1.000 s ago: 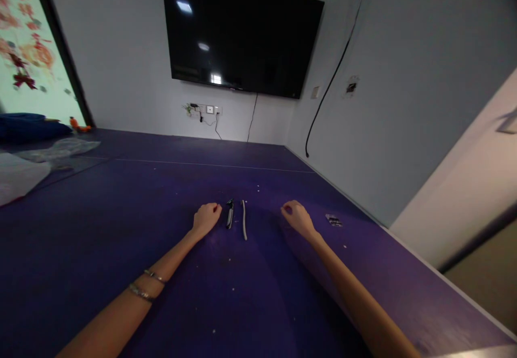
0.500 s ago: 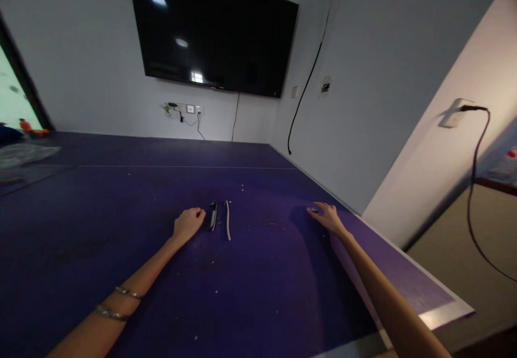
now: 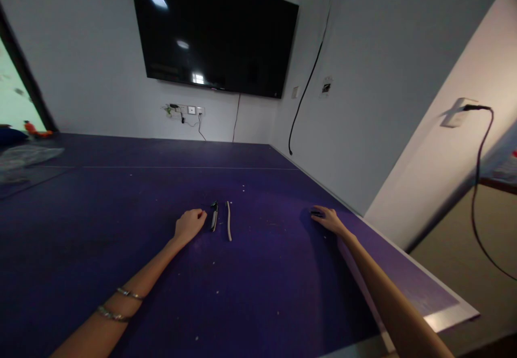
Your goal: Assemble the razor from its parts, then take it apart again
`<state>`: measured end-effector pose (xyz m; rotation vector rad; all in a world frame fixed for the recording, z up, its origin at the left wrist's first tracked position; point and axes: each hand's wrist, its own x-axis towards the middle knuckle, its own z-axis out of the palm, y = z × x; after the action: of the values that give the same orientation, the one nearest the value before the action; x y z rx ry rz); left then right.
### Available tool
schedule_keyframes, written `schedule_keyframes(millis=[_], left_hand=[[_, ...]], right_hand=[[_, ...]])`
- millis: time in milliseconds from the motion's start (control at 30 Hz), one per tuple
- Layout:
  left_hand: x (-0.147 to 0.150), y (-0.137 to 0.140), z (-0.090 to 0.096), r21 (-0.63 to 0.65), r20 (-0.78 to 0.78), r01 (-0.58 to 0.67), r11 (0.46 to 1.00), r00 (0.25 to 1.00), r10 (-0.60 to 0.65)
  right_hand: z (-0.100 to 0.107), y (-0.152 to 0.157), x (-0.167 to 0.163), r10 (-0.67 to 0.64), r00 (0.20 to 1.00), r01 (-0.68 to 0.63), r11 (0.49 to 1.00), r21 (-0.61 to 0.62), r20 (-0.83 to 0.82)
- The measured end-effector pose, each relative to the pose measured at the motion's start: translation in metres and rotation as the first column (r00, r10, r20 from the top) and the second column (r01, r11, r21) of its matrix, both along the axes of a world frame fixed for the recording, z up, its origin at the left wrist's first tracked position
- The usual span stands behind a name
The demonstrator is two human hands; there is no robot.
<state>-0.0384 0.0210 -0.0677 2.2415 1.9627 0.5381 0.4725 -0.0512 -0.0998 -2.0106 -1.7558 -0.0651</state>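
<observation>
The left hand (image 3: 189,225) rests in a loose curl, the gap between its fingers narrow and nothing visible inside. The right hand (image 3: 330,221), well apart from it, has thumb and fingers partly bent around a small dark item (image 3: 316,214) near the right edge of the surface; whether they have closed on it I cannot tell. Two bracelets (image 3: 129,293) circle the left forearm. Just beside the left hand lies a slim black and silver tool (image 3: 214,219), razor-like in shape, and next to that, apart from it, a pale, slightly bent stick (image 3: 229,222). The purple surface (image 3: 250,282) is dotted with small white specks and crossed by a thin pale seam farther back. At its far left are a clear plastic bag (image 3: 28,156) and an orange object (image 3: 37,130). Beyond, a large black television (image 3: 218,35) hangs on the grey wall above a row of sockets (image 3: 191,110); a black cable (image 3: 309,83) dangles to its right, and at far right a dark cord (image 3: 476,185) droops from a wall socket (image 3: 458,113)
</observation>
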Motion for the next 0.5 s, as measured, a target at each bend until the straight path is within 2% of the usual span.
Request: schedule_keyframes(millis=[133,233,333,500], left_hand=[[0.001,0.001,-0.002,0.017,-0.010,-0.002,1.000,1.000,0.002],[0.002,0.000,-0.002,0.027,-0.024,-0.004,1.000,1.000,0.004],[0.004,-0.003,0.000,0.022,-0.034,-0.010,1.000,0.999,0.011],[0.005,-0.009,0.005,-0.005,-0.032,-0.014,1.000,0.999,0.014]], right_hand=[[0.001,0.003,-0.006,-0.008,1.000,0.008,0.999,0.040,-0.008],[0.004,0.010,-0.026,0.025,0.999,-0.023,0.995,0.094,-0.022],[0.008,0.022,-0.063,0.128,0.991,-0.122,0.985,0.125,-0.043],[0.013,0.045,-0.141,0.292,0.952,-0.276,0.949,0.151,-0.096]])
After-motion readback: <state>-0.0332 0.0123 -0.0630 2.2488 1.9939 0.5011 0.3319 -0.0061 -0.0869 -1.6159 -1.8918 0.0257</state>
